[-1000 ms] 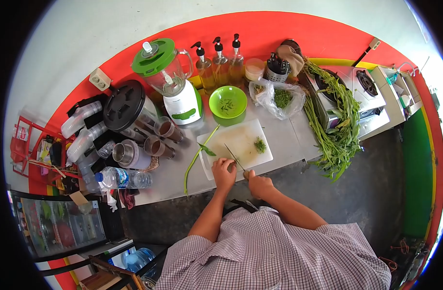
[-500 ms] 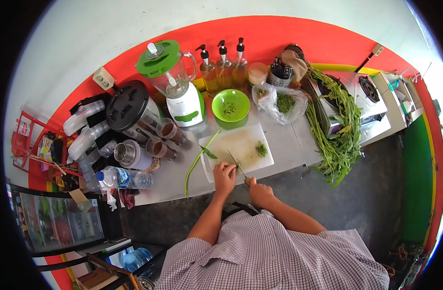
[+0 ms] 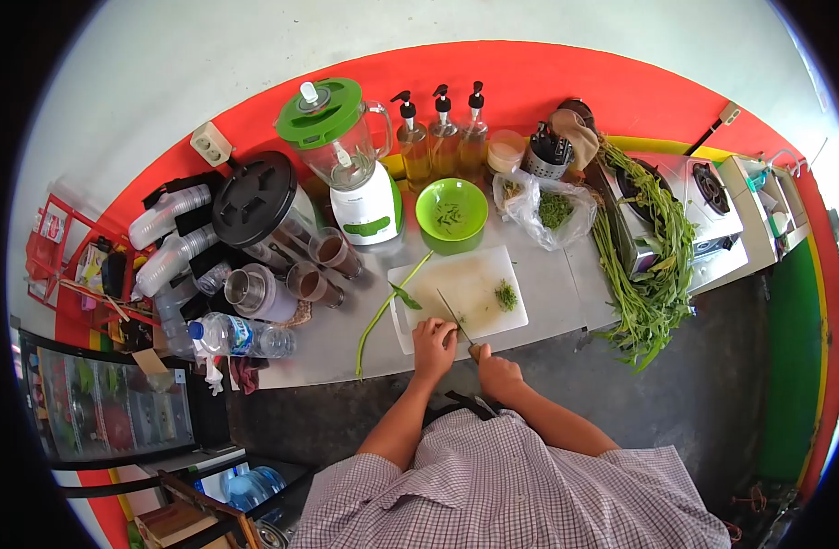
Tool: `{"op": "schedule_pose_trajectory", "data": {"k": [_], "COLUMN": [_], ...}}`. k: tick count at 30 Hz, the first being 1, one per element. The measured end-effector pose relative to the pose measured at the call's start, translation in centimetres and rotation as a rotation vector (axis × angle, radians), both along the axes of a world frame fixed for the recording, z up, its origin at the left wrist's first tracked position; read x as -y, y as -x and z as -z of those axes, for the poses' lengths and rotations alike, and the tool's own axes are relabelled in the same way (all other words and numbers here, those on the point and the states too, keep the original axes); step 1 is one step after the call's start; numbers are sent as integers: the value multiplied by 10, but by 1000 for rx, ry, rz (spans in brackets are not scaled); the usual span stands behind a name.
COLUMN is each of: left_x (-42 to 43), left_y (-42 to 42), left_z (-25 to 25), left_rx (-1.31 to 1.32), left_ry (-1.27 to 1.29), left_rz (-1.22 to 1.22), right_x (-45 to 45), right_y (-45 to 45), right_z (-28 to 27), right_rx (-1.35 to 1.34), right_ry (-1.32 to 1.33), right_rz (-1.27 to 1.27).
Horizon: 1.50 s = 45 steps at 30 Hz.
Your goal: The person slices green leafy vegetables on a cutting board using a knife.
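Observation:
My right hand (image 3: pixel 498 373) is closed round the handle of a knife (image 3: pixel 456 317), whose blade lies over the white cutting board (image 3: pixel 474 265). Beside the blade, my left hand (image 3: pixel 434 346) rests on the board's near edge with fingers curled; what they hold is too small to make out. A small pile of chopped greens (image 3: pixel 505 295) sits on the right of the board. Across its left side lies a long green stem (image 3: pixel 379 317) with a leaf (image 3: pixel 405 296). Behind the board stands a green bowl (image 3: pixel 451 210) with some green pieces inside.
A blender (image 3: pixel 360 197), pump bottles (image 3: pixel 443 137) and a plastic bag of greens (image 3: pixel 555 212) stand at the back. Long leafy stalks (image 3: pixel 653 265) hang over the stove (image 3: pixel 712 215) at right. Dark-filled cups (image 3: pixel 314 284) and a water bottle (image 3: pixel 241 336) are at left.
The view has shifted, so the counter and its objects appear lower and slightly further right. Both hands stay at the board's near edge, with the knife still in my right hand.

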<state>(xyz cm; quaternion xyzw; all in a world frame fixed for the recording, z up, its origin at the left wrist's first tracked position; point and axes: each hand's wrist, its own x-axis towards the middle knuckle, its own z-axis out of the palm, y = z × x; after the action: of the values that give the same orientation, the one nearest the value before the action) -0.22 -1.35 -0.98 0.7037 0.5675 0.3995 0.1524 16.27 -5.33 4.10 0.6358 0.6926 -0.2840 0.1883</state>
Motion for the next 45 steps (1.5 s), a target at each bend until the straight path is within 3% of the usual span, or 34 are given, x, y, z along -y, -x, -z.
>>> {"op": "schedule_pose_trajectory", "data": {"k": [18, 26, 32, 38, 45], "left_x": [1, -10, -10, -9, -7], "left_y": [7, 8, 8, 9, 10], "left_z": [0, -12, -3, -6, -1], "left_rx": [21, 157, 119, 135, 125], "left_ry": [-25, 174, 164, 155, 176], "left_rz": [73, 21, 40, 44, 68], "right_x": [-14, -6, -9, 1, -1], "right_y": [-7, 2, -8, -1, -6], "right_z": [-26, -12, -25, -3, -26], "right_rx": [-79, -116, -95, -129, -142], "right_ry": [24, 36, 7, 24, 44], "right_rz": [-54, 25, -33, 33, -8]}}
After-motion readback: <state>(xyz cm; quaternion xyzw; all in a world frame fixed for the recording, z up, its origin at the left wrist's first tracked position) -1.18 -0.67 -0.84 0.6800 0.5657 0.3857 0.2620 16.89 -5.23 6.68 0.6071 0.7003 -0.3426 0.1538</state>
